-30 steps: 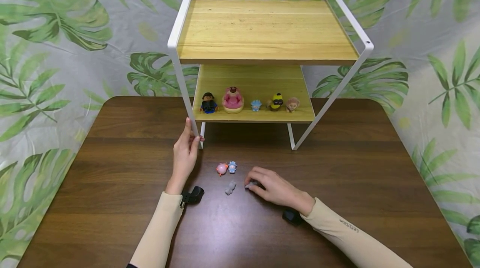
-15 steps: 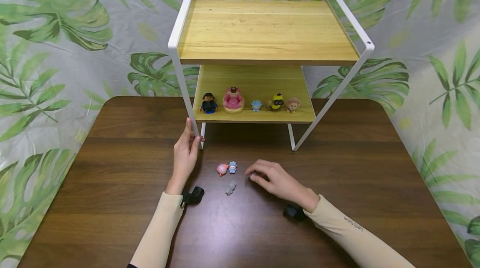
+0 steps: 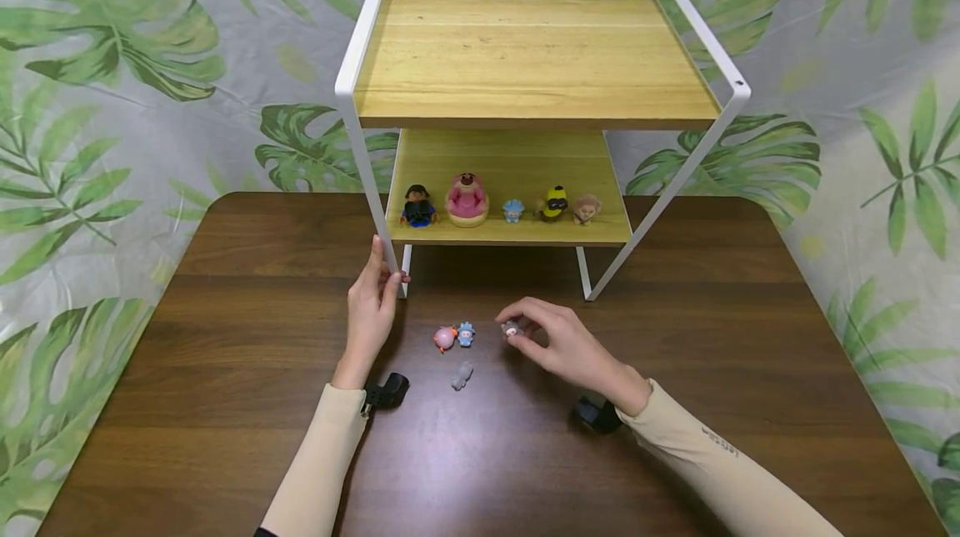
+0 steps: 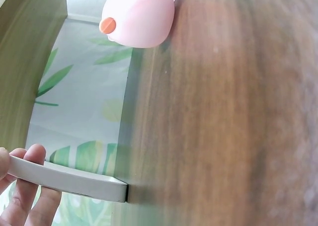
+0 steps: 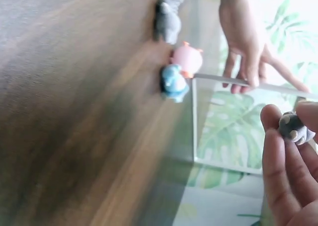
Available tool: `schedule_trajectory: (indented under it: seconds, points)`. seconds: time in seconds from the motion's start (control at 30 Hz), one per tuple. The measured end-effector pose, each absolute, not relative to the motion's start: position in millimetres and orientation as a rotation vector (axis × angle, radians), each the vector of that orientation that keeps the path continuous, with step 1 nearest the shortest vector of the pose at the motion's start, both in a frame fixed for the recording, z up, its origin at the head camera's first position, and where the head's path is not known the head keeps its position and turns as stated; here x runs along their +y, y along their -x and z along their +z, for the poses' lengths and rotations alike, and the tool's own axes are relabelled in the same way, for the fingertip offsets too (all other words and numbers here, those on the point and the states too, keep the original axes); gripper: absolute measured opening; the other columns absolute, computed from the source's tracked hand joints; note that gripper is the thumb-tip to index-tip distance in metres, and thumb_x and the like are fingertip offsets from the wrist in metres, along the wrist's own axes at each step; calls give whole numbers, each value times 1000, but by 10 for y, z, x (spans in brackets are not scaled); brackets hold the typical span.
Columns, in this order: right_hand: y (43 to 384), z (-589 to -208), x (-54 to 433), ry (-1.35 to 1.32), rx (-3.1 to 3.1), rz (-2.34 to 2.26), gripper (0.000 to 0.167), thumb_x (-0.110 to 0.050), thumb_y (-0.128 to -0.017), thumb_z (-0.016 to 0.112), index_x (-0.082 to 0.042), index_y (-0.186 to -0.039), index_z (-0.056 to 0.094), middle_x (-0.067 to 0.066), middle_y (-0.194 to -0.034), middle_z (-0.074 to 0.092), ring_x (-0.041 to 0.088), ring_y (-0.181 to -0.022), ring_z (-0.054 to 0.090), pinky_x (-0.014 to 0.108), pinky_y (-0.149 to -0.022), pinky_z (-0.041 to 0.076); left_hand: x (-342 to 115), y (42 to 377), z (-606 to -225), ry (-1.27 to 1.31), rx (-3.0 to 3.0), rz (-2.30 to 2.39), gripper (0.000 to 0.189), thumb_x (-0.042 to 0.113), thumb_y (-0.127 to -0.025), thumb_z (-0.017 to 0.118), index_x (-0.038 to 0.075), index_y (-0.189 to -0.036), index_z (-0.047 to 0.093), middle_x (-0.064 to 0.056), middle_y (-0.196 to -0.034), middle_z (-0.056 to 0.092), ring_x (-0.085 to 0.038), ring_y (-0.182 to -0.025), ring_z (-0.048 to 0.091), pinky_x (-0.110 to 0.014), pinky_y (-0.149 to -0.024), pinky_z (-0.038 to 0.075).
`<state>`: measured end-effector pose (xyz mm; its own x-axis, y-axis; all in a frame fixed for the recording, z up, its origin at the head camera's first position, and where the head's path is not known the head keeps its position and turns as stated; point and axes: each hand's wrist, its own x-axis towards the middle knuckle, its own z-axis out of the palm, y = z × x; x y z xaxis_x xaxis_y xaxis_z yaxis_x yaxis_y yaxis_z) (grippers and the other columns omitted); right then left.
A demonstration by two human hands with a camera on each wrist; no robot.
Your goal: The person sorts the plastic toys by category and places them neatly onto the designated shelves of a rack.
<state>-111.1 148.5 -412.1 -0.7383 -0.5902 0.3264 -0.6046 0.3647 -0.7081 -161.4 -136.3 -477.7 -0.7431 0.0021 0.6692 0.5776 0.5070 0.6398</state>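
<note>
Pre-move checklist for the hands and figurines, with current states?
1. Right hand has the held grey figurine: ok, pinched between fingers and thumb.
2. Grip firm enough: cannot tell, pressure isn't visible.
3. Left hand on the white frame leg: ok, fingers curled round it.
4. Row of five figures upright on the lower shelf: ok.
5. Loose grey figurine upright on the table: not ok, lying down.
</note>
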Motion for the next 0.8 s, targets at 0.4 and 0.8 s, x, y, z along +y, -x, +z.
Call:
schedule_trajectory:
  seconds: [0.4,0.8]
  points:
    - [1158,-3922,1456,-1149,-2408,1477,30,12,-82,67,0,-108,59,10,-97,63,20,-82,66,29,-72,55,-1358,1614,-4776,474,-2134,-1259,90,-4,-92,58,52,-148,15,-18,-83,58,-30,-73,63,-46,-62,52]
    - [1227,-3703,1446,-1071,-2335,1537,28,8,-81,71,-1,-107,62,8,-95,66,17,-78,66,27,-69,55,-1357,1614,-4777,480,-2132,-1241,91,-6,-92,57,51,-149,14,-18,-83,58,-30,-73,64,-43,-62,53]
